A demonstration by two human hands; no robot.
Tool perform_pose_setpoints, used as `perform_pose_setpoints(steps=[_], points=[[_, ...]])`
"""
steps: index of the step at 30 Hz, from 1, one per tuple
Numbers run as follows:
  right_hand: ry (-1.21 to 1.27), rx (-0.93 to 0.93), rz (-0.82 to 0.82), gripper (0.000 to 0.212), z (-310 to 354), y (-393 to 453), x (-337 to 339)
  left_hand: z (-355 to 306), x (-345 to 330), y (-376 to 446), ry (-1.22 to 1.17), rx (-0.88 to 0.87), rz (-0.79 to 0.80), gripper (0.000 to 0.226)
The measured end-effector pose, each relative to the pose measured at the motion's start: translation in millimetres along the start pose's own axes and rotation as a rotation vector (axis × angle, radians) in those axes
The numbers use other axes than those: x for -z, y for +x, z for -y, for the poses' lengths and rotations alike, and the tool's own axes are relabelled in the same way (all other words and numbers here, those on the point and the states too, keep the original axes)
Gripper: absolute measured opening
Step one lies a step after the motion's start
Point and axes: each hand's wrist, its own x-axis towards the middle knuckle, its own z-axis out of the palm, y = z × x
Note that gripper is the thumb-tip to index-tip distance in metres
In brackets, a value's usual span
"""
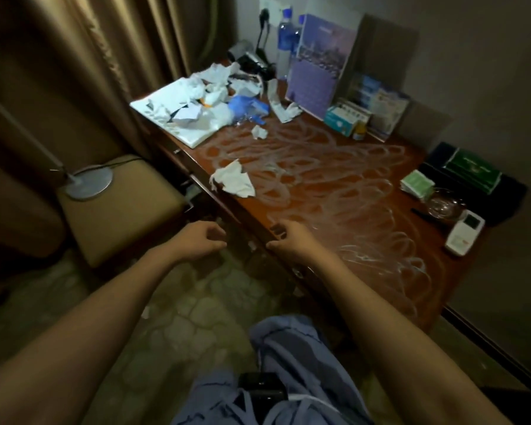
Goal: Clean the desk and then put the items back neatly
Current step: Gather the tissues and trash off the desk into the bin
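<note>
dim, soft-focus view, dark corners, edges bowed by the wide lens.

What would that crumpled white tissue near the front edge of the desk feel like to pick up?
The crumpled tissue looks thin and creased, so it is probably floppy and very light. It lies on the desk among swirly whitish streaks, so it may be damp and could tear or cling. With its flat, ragged shape, it seems unlikely to roll.

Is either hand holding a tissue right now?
No. The left hand and right hand hang loosely curled and hold nothing, while the crumpled tissue lies apart on the desk.
</note>
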Motion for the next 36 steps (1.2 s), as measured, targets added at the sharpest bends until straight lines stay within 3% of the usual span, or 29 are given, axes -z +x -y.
perform_pose_setpoints(steps=[5,11,15,18,21,27,29,31,33,36], points=[[0.006,0.023,0.051,0.047,16,71,-14,38,27,54,0.019,0.027,0.043,0.031],[-0.448,0.170,0.106,0.068,39,182,-3,51,93,154,0.072,0.000,0.089,0.030],[-0.242,0.125,0.151,0.079,52,239,3,48,134,212,0.043,-0.021,0.027,0.026],[-0.029,0.046,0.180,0.093,55,260,-4,49,138,233,0.031,-0.029,0.078,0.029],[-0.011,0.029,0.213,0.096,51,274,-10,58,142,255,0.039,-0.016,0.112,0.028],[-0.121,-0.040,0.159,0.080,40,302,-20,57,170,328,0.067,-0.094,0.202,0.031],[-0.057,-0.145,0.120,0.062,34,312,-21,44,179,354,0.095,-0.181,0.241,0.038],[0.029,-0.277,0.070,0.038,34,320,-17,30,188,385,0.047,-0.203,0.250,0.026],[0.059,-0.363,0.044,0.022,38,327,-12,23,192,417,0.017,-0.202,0.250,0.028],[0.160,-0.468,-0.040,0.027,42,336,-7,9,194,454,0.059,-0.286,0.308,0.050]])
